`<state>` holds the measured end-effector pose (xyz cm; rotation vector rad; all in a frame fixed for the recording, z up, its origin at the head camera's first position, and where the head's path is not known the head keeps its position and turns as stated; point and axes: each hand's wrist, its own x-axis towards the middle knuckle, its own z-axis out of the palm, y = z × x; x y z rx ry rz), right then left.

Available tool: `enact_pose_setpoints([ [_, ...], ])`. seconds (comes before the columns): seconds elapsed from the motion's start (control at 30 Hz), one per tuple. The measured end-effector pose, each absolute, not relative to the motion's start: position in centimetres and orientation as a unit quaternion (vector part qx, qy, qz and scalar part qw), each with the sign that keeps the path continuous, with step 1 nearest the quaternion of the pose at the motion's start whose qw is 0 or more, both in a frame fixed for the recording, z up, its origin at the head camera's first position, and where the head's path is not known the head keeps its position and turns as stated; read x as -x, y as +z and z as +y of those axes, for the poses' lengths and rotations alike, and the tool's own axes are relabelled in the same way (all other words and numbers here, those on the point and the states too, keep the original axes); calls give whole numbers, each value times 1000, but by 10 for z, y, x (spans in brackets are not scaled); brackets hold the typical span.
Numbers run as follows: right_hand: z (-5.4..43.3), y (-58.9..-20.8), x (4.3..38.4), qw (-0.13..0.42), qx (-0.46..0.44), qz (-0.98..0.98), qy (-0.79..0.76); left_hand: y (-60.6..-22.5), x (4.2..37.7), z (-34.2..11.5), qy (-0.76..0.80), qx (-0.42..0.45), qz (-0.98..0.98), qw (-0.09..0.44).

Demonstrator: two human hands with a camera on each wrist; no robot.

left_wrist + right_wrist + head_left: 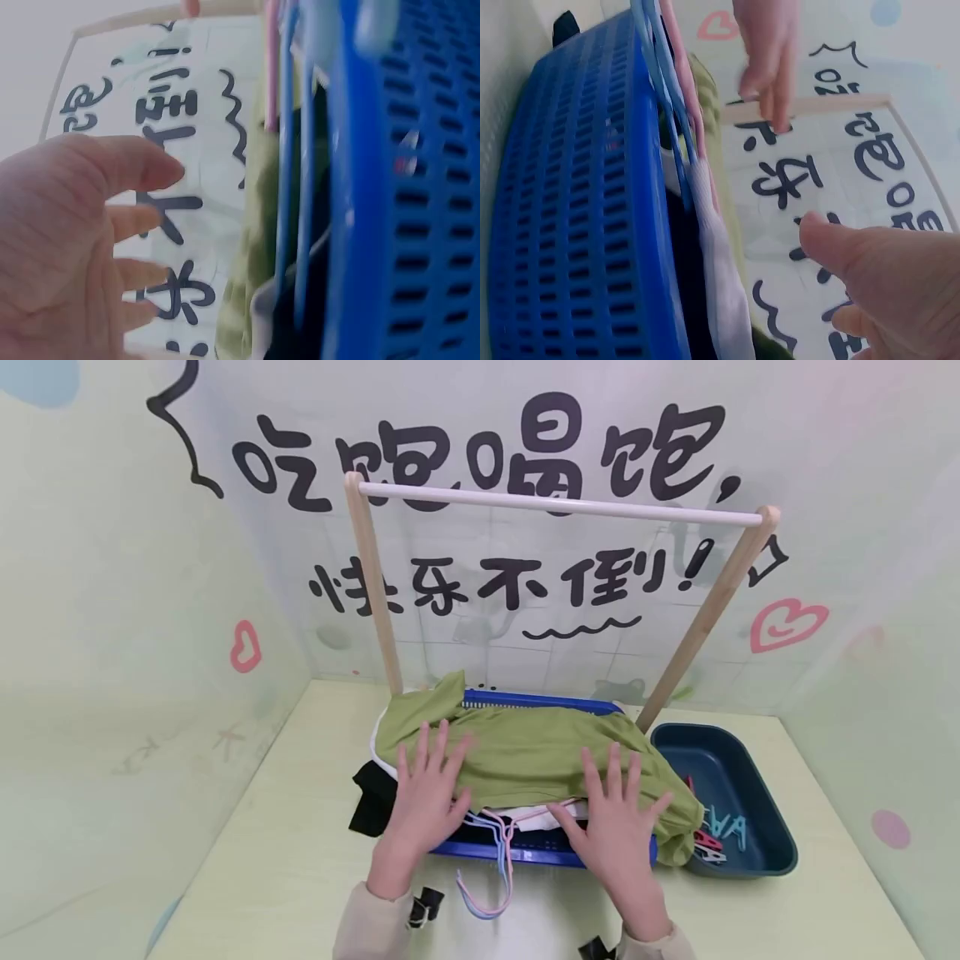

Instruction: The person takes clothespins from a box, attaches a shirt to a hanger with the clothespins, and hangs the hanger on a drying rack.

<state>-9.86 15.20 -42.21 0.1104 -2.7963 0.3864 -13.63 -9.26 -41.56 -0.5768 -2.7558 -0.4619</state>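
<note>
Both hands are spread, palms down, over an olive-green garment (pixel 532 747) that lies across a blue perforated basket (pixel 517 855). My left hand (pixel 422 802) is over the garment's left part, my right hand (pixel 618 827) over its right part. In both wrist views a gap shows between the hand and the cloth. Blue and pink hangers (pixel 504 860) stick out from under the garment, their hooks hanging over the basket's front rim. White cloth (pixel 721 281) and black cloth (pixel 373 802) show beneath the green one.
Behind the basket stands a wooden rack with a white rod (pixel 562 503). At the right, a dark teal bin (pixel 757 810) holds several clothespins (pixel 716 835). Small black objects (pixel 426 907) lie near the wrists. Printed walls enclose the pale table (pixel 255 860).
</note>
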Motion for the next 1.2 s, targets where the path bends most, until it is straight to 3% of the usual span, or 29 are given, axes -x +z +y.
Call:
enact_pose_setpoints([
  [0.2,179,-421,98,208,-5,-966,155,-407,144,-113,-173,236,-948,124],
  [0.47,227,-425,97,377,29,-905,193,-408,151,-116,-135,255,-948,133],
  [0.57,245,-430,96,396,60,-898,180,-411,153,-117,-114,253,-951,137],
  [0.73,276,-441,94,333,107,-925,147,-414,155,-116,-110,253,-950,144],
  [1.07,323,-469,101,74,96,-974,190,-424,159,-123,-145,286,-930,177],
  [1.2,335,-480,106,15,73,-979,190,-427,161,-124,-174,303,-918,186],
])
